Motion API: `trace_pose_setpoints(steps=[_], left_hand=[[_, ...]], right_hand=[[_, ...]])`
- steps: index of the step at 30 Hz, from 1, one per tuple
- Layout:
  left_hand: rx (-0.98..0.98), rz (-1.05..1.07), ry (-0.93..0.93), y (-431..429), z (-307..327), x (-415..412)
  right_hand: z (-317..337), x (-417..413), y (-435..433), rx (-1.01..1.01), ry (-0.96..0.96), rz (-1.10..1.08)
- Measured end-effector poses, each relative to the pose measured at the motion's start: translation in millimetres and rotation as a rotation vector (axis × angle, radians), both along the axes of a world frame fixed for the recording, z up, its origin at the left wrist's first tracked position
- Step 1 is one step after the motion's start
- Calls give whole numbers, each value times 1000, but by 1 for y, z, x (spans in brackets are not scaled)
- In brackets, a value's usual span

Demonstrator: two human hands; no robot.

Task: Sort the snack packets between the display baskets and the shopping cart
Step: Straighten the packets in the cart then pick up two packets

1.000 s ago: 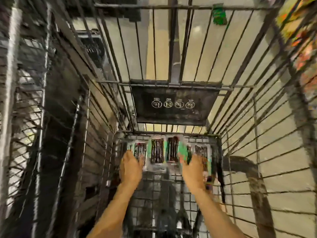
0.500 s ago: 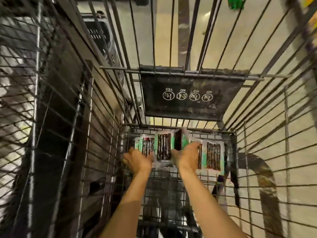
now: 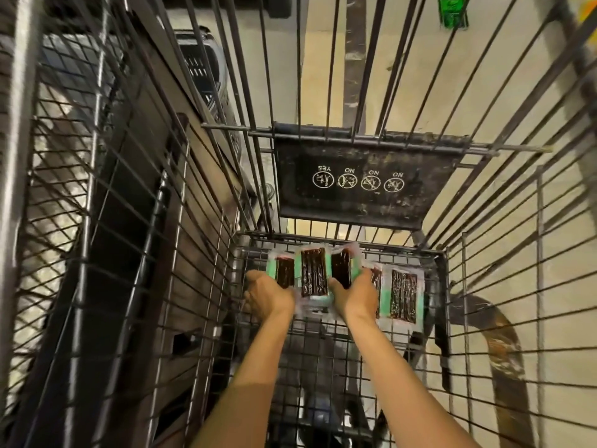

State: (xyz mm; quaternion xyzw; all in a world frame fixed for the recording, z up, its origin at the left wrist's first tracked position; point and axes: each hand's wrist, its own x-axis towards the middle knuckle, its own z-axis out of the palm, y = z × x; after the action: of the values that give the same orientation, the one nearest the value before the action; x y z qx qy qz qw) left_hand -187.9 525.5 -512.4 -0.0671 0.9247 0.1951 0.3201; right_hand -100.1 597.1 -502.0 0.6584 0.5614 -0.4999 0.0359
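Head view: you are looking straight down into the wire shopping cart, both bare arms reaching to its floor. Your left hand is curled, fingers closed on the lower edge of the leftmost snack packet, a green-edged pack with dark contents. Your right hand is closed around the third packet, which tilts up off the row. Between your hands the middle packet lies flat against the far end of the cart floor. Just beside your right hand, on its right, another packet lies flat, and a further one is mostly hidden under that hand. Above the row hangs the black child-seat flap with its white warning icons. A dark plastic basket sits outside the cart at upper left.
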Motion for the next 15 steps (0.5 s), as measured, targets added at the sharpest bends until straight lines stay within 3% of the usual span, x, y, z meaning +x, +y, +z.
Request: trace_pose_setpoints(steps=[6,11,15], left_hand=[[213,-68,-100,-3,0,1],[356,-1,-154,-14,11,0],[487,30,-208,-20,15,-1]], right_hand=[[3,14,3,-12,126,0],[6,23,0,-130,199,-120],[6,23,-9,-111,205,-3]])
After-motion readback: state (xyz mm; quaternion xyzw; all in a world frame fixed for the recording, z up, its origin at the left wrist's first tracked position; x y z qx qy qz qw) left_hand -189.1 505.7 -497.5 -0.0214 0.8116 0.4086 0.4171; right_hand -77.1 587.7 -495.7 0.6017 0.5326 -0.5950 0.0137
